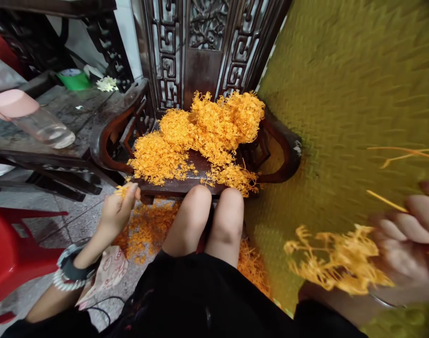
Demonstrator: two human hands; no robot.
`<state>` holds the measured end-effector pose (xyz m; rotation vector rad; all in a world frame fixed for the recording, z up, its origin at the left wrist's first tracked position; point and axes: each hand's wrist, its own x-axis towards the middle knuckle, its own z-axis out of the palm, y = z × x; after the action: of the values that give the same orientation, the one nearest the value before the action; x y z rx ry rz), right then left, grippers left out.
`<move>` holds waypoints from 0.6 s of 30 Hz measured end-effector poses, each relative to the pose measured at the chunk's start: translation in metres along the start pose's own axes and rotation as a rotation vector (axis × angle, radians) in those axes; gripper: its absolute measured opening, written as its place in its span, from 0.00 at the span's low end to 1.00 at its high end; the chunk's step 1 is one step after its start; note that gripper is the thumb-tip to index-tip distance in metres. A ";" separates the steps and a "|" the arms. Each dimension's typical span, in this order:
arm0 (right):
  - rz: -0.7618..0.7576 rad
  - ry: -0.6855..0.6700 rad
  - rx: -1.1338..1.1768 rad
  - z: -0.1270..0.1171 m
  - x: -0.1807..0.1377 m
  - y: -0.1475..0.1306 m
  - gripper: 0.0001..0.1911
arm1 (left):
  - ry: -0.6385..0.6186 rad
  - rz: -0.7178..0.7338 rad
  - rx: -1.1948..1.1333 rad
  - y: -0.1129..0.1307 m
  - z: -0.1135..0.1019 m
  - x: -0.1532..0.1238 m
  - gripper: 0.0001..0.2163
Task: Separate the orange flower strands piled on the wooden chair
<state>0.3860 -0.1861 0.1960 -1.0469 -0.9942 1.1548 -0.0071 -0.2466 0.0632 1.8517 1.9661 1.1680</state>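
Note:
A large heap of orange flower-like sprigs (214,122) lies piled on a dark carved wooden chair (196,166) in front of my knees. My left hand (118,211) is closed in a pinch on a small orange piece (121,189), left of the chair's front edge. At the far right my raised right hand (404,239) is closed around a bunch of orange sprigs (337,260). Thin orange stems stick out past its fingers, and that hand is slightly blurred.
More orange pieces (147,225) cover the floor below the chair. A woven yellow-green mat (341,94) rises on the right. On the left are a dark side table (84,117), a pink-lidded bottle (42,122), green tape (73,80), a red stool (10,253) and a printed bag (111,267).

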 end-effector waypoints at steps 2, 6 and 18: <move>0.029 -0.008 0.073 -0.002 0.004 0.001 0.04 | -0.117 0.003 -0.017 -0.005 0.012 0.015 0.18; 0.165 -0.128 0.221 0.023 0.019 0.021 0.03 | -0.211 -0.031 0.184 -0.014 0.076 0.065 0.15; 0.209 -0.280 0.343 0.044 0.049 0.053 0.15 | -0.318 0.025 -0.201 0.013 0.159 0.128 0.18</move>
<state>0.3393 -0.1272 0.1579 -0.7369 -0.8726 1.6134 0.0770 -0.0674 0.0121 1.8311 1.5985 0.9661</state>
